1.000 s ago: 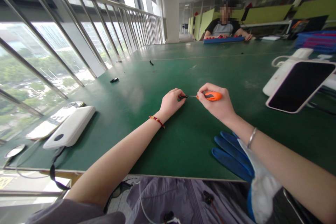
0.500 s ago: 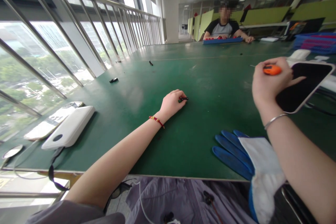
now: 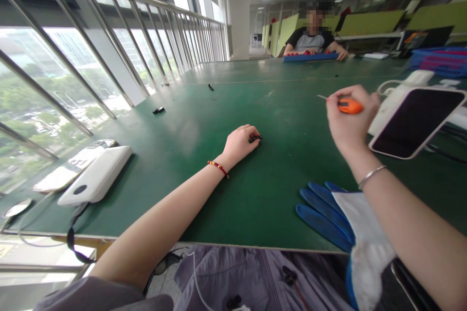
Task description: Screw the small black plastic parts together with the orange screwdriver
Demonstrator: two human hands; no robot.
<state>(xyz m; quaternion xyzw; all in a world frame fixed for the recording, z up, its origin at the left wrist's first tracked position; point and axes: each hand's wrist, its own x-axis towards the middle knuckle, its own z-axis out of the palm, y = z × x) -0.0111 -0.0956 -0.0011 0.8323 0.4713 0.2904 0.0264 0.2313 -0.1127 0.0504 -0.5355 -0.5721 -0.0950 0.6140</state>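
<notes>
My left hand (image 3: 241,142) rests on the green table with its fingers closed round a small black piece (image 3: 256,138); most of that piece is hidden, so its kind cannot be told. My right hand (image 3: 348,119) is raised over the right side of the table, closed on a screwdriver (image 3: 350,105) with an orange and black handle. Its thin metal shaft points left, toward the middle of the table. Just right of this hand, a phone (image 3: 418,121) with a dark screen leans by a white power strip (image 3: 412,82).
Blue-and-white work gloves (image 3: 328,211) lie at the near edge. On the left are a white power bank (image 3: 97,175) and another phone (image 3: 75,165). Small black pieces (image 3: 158,110) lie farther off. A person (image 3: 310,39) sits opposite behind a blue tray (image 3: 310,57). A blue basket (image 3: 438,60) stands at right.
My right hand has moved left with the screwdriver, away from the phone, and the shaft shows more clearly. My left hand stays in place.
</notes>
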